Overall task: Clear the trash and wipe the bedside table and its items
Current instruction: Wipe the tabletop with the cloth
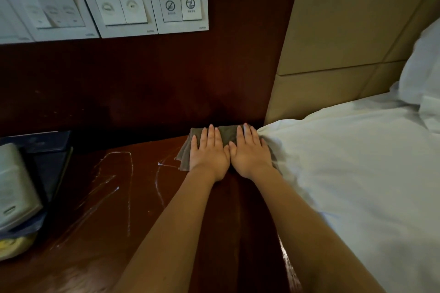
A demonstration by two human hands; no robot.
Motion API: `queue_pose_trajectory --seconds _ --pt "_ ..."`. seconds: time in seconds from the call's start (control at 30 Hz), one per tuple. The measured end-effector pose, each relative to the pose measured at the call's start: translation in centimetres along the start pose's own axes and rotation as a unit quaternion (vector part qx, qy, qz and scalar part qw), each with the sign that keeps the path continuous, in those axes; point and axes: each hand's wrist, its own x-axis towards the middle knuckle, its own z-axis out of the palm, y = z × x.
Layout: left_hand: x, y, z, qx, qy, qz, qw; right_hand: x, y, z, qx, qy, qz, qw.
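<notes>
I have the cloth (226,133) spread at the back corner of the tabletop (119,221), hard up against the bed (357,173), with its far edge at the dark wall panel. My left hand (209,153) and right hand (250,153) lie side by side on it, thumbs touching, the right one nearest the bed. The fingers (211,134) are straight and close together, pressing down flat and gripping nothing. I judge the cloth soft, light and limp, probably damp given the wet streaks (129,173) on the side away from the bed. It will bunch and fold if I push from one edge, so flat palms over its middle are the way to drive it; to lift it, I would pinch the loose folded edge farthest from the bed. The varnish looks slick, so it should glide easily. The pale box (16,185), well away from the bed, looks unwiped.
</notes>
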Motion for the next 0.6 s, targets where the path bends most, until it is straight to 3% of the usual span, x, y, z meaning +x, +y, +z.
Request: queue_pose_trajectory --seconds 0.27,0.6 --pt "-4.4 -0.6 0.4 -0.003 -0.005 -0.001 1.000 -4.9 -0.8 0.3 -0.024 -0.004 -0.008 1.000" --pt "-19.3 -1.5 2.4 -0.006 -0.008 -0.012 1.000 -18.9 -2.9 2.1 -0.011 -0.011 -0.050 0.999"
